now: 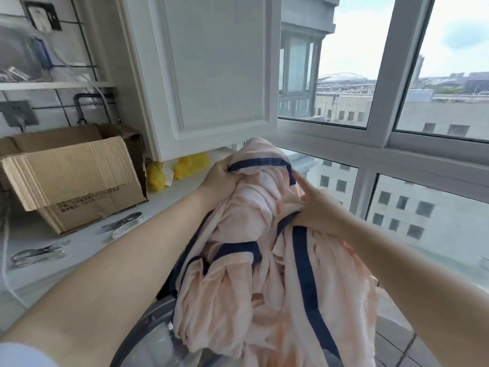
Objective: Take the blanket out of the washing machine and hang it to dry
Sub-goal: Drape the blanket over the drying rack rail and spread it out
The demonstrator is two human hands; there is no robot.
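A pale pink blanket (254, 274) with dark blue edging hangs bunched in front of me, lifted to about countertop height. My left hand (219, 178) grips its upper left part by the blue trim. My right hand (315, 207) holds a bunch of the cloth on the right, forefinger stretched along the fabric. The blanket's lower part drapes down over the washing machine's round door (148, 337), whose grey rim and glass show at the bottom. The drum itself is hidden behind the cloth.
A white countertop (87, 250) on the left carries an open cardboard box (76, 176), metal clips (39, 252) and yellow bags (185, 165). A white cabinet door (211, 75) hangs above. Large windows (397, 115) fill the right side. A white cord (8, 274) runs down the left.
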